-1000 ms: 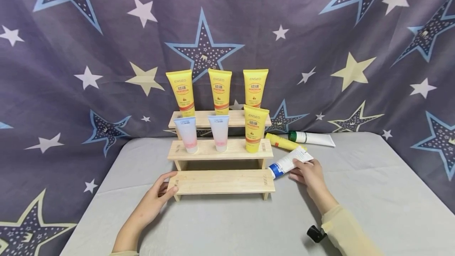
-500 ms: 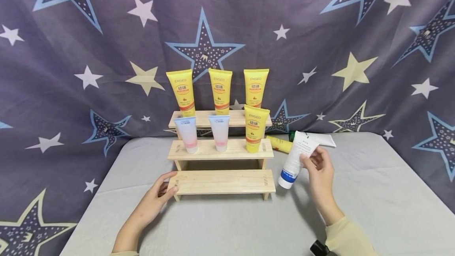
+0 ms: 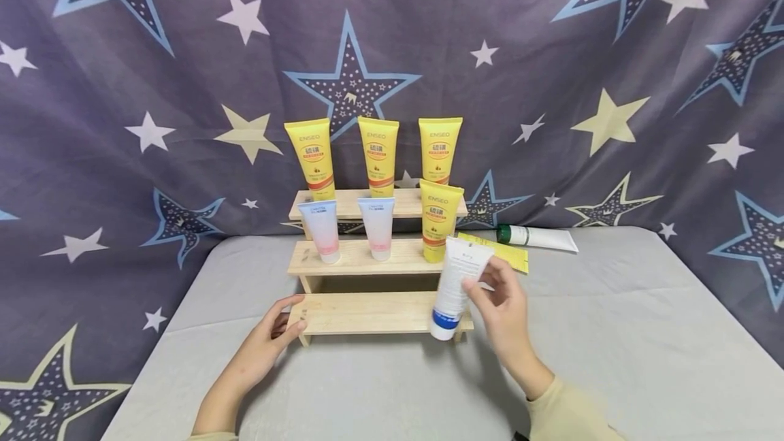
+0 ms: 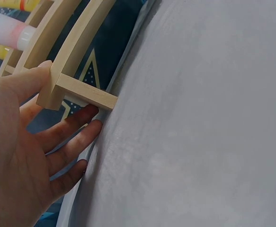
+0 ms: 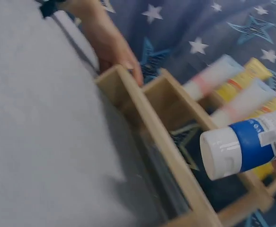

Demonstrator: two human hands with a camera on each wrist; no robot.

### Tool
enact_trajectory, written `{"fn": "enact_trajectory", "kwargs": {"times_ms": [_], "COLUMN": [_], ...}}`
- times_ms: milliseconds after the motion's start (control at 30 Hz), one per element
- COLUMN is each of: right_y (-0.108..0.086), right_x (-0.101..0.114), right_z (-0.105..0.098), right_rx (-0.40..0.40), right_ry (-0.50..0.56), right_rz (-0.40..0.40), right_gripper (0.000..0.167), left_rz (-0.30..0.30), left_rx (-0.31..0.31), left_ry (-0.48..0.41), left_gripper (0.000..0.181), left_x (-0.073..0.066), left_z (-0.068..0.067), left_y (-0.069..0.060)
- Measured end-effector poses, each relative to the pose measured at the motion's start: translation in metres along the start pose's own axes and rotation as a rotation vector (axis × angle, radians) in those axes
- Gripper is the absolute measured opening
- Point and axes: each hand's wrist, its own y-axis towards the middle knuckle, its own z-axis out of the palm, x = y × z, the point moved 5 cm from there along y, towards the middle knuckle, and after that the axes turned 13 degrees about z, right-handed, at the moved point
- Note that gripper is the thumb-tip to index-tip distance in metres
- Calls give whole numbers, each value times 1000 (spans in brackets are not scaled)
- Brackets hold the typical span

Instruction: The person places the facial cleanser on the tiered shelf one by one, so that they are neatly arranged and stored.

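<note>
My right hand (image 3: 505,308) pinches a white tube with a blue band (image 3: 456,284) between thumb and fingers. The tube hangs cap down, slightly tilted, in front of the right end of the wooden three-step rack (image 3: 367,313). In the right wrist view its white cap (image 5: 220,153) shows large, apart from the rack. My left hand (image 3: 263,339) grips the left end of the lowest step, thumb on top; in the left wrist view the fingers (image 4: 74,142) lie beside the step's leg. Two pink-and-white tubes (image 3: 375,230) and a yellow tube (image 3: 436,220) stand on the middle step.
Several yellow tubes, one at the left (image 3: 312,158), stand on the top step. To the right of the rack, a yellow tube (image 3: 502,254) and a white tube with a green cap (image 3: 539,238) lie on the grey cloth (image 3: 612,332). A star-patterned curtain (image 3: 520,53) hangs behind.
The right hand has lifted the white-and-blue tube off the cloth, turned it more upright and carried it left to the rack's lowest step. The left hand has stayed on the rack.
</note>
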Motion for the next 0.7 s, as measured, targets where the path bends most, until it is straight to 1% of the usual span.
{"fn": "enact_trajectory", "kwargs": {"times_ms": [100,233,433,567,700], "right_y": [-3,-6,-11,-13,-14], "right_x": [-3,-3,-8,-10,-8], "right_z": [19,44,85,111,132], "right_rx": [52,99,192,274,313], "right_ry": [-1,-8,-37,-65,-62], "right_rz": [-10,-16,-16,-76,-141], "right_gripper": [37,36,37,34,31], "left_rz": [-1,-3,-5,4,18], "left_rx": [-1,2,-1,-8,-10], "left_ry": [-1,-1,-3,0,-1], "left_gripper": [57,57,57,57,56], "left_x": [1,2,3,2,0], "left_z": [-1,-1,-2,-2,-2], "left_y": [0,0,-3,-3,0]}}
